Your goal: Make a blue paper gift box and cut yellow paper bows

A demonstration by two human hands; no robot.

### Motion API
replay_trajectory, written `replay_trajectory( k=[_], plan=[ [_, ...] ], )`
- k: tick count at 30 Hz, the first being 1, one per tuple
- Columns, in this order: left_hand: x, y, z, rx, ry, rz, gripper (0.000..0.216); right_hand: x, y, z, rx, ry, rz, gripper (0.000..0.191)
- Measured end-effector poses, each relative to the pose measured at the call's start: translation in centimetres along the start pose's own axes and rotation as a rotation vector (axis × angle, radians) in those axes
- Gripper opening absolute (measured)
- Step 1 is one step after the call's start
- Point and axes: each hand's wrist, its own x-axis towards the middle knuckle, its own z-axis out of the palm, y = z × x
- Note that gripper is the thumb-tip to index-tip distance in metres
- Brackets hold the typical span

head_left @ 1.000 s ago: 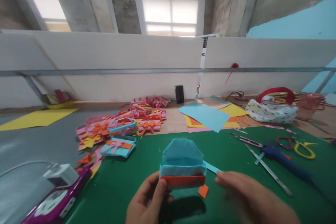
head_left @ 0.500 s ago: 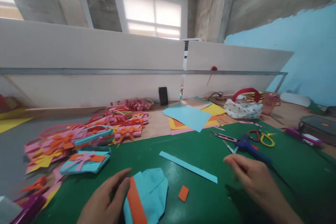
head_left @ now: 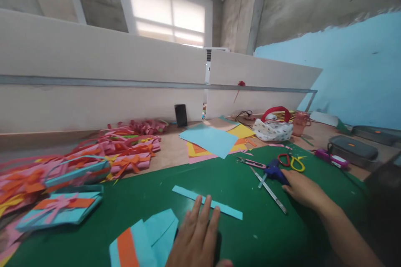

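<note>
My right hand (head_left: pixel 302 187) is closed round the handle end of a dark blue glue gun (head_left: pixel 273 168), which lies on the green mat. My left hand (head_left: pixel 199 233) is flat with fingers stretched out, its fingertips at a light blue paper strip (head_left: pixel 230 210). Close by on its left is a folded light blue paper piece (head_left: pixel 161 229) with an orange band (head_left: pixel 127 247), partly covered by the hand and cut off by the lower edge. The small orange piece seen earlier is out of sight.
A craft knife (head_left: pixel 271 194), pink snips (head_left: pixel 250 162) and scissors with red and yellow handles (head_left: pixel 297 163) lie around the glue gun. Finished paper bags (head_left: pixel 62 206) pile up at left. Coloured sheets (head_left: pixel 209 137), a phone (head_left: pixel 181 115) and a cloth basket (head_left: pixel 273 129) stand behind.
My right hand has reached forward and taken hold of the glue gun's handle. My left hand has moved right, off the folded paper's left side to the strip. The view has turned right.
</note>
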Motion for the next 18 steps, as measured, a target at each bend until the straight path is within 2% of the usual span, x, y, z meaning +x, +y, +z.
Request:
replay_trajectory(
  k=[3,6,8,10,13,16,18],
  plan=[
    [1.6,0.6,0.3,-0.114,-0.192,-0.093,0.063,-0.1,0.4,0.6,-0.024,-0.017,0.041,0.044],
    [2.0,0.9,0.4,-0.258,-0.376,-0.153,0.062,-1.0,1.0,-0.1,-0.028,0.010,0.108,0.055],
    [2.0,1.0,0.2,-0.315,-0.455,-0.177,0.061,-2.6,1.0,-1.1,0.039,0.007,0.099,0.049],
    [2.2,1.0,-0.1,-0.353,-0.494,-0.197,0.059,-4.7,0.2,-2.2,0.244,-0.066,0.006,0.033],
    [2.5,1.0,-0.5,-0.393,-0.525,-0.224,0.057,-7.6,-2.4,-3.8,0.591,-0.243,-0.100,0.024],
    [2.8,1.0,-0.5,-0.410,-0.537,-0.250,0.055,-8.8,-5.1,-4.7,0.763,-0.403,-0.123,0.022],
    [2.7,1.0,-0.2,-0.418,-0.532,-0.255,0.054,-8.8,-6.1,-4.9,0.797,-0.474,-0.119,0.024]
  ],
)
